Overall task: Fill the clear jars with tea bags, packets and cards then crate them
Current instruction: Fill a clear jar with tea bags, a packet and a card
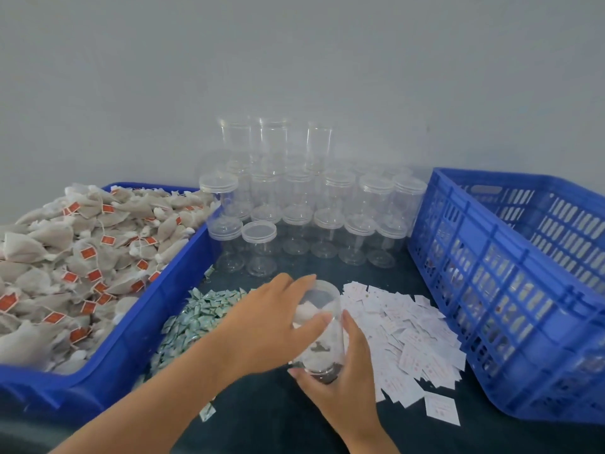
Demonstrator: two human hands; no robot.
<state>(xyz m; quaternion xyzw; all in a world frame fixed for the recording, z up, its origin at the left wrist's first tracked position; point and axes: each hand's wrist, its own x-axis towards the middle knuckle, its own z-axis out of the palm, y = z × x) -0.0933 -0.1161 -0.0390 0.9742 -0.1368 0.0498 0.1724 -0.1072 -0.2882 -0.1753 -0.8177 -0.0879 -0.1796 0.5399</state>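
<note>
A clear jar [322,335] stands tilted on the dark table in front of me, with tea bags inside. My right hand [340,378] grips its lower part from the near side. My left hand [271,319] reaches over the jar's open mouth, fingers at the rim touching a tea bag. Grey tea bags [65,257] with red tags fill the blue tray [157,322] at left. Green-white packets [193,319] lie heaped left of the jar. White cards [412,335] spread on the right. The slatted blue crate [497,290] stands at right with filled jars inside.
Several empty clear jars [301,224] with lids stand stacked in rows at the back against the grey wall. A single card [442,409] lies apart near the crate's front corner.
</note>
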